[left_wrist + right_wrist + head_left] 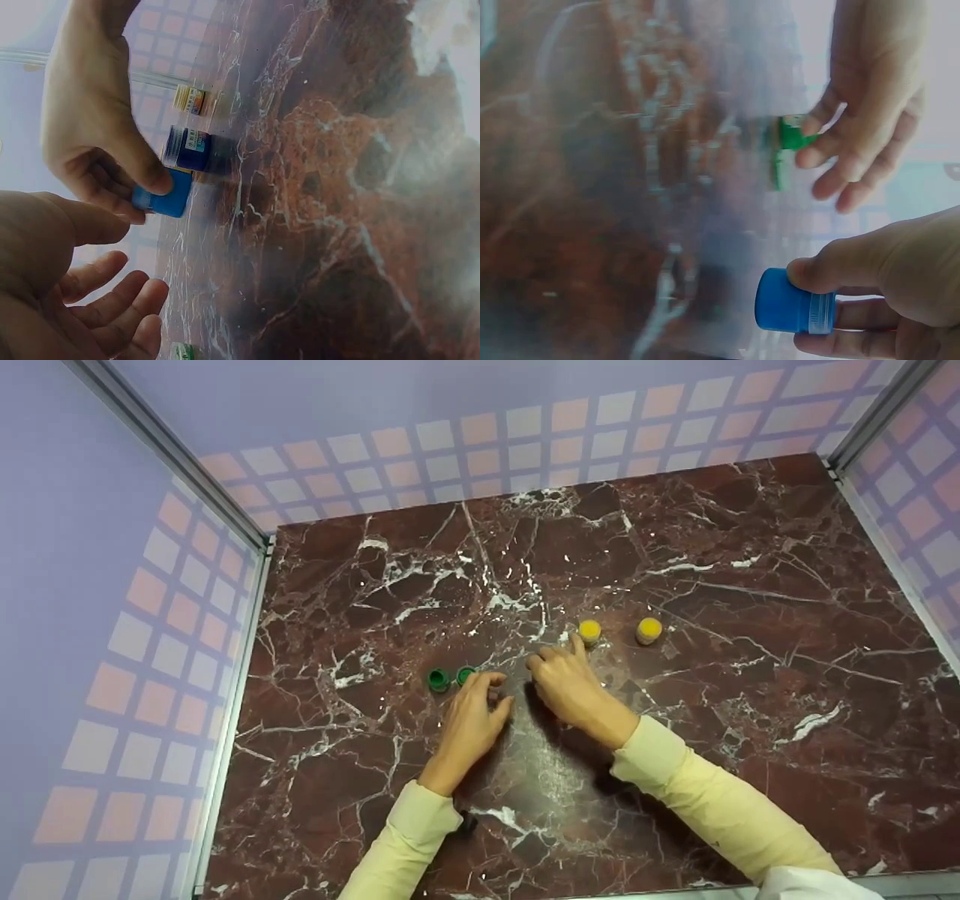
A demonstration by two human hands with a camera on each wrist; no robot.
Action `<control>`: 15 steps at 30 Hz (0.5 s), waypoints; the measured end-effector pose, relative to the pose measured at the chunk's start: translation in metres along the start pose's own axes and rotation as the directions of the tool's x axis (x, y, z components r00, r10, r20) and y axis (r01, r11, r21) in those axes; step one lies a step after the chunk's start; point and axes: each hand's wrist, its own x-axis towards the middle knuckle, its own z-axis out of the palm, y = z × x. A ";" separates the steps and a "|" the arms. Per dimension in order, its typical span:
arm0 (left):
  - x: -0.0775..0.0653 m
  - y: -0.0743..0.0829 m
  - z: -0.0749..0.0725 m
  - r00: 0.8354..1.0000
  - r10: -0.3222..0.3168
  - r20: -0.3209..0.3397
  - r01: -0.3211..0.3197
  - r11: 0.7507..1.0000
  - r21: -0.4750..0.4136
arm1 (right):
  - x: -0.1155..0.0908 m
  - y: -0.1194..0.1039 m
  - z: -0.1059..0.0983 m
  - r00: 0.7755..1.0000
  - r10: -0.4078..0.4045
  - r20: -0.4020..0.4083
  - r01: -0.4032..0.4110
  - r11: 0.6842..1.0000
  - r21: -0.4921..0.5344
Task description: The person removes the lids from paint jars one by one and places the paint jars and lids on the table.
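Note:
My right hand (568, 682) pinches a small blue jar (784, 301) between thumb and fingers. The left wrist view shows the same blue jar (169, 196) tilted sideways in the image; in the head view the hand hides it. My left hand (474, 718) has loosely bent fingers with nothing between them. Just beyond its fingertips stand two small green jars (438, 680), one partly covered by the fingers. In the right wrist view, the left fingers overlap a green jar (790, 133); whether they touch it I cannot tell.
Two yellow-topped jars (649, 631) stand beyond the right hand. A dark blue jar (193, 149) and a yellowish jar (190, 100) appear in the left wrist view. The dark red marbled tabletop (712, 660) is bounded by tile-patterned walls (480, 442).

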 end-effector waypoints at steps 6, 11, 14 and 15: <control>0.007 0.008 -0.006 1.000 0.003 -0.004 -0.003 0.999 -0.045 | 0.006 -0.001 -0.028 1.000 0.011 -0.004 -0.011 0.999 0.049; 0.011 0.017 -0.009 0.999 0.035 -0.015 -0.036 0.991 -0.127 | 0.009 -0.006 -0.055 1.000 -0.012 -0.021 0.013 0.998 0.055; 0.012 0.022 -0.009 0.996 0.085 -0.036 -0.091 0.978 -0.190 | 0.010 -0.012 -0.069 0.998 -0.035 -0.053 0.038 0.997 0.068; 0.012 0.024 -0.009 0.993 0.107 -0.044 -0.114 0.971 -0.209 | 0.010 -0.014 -0.073 0.998 -0.040 -0.057 0.044 0.996 0.071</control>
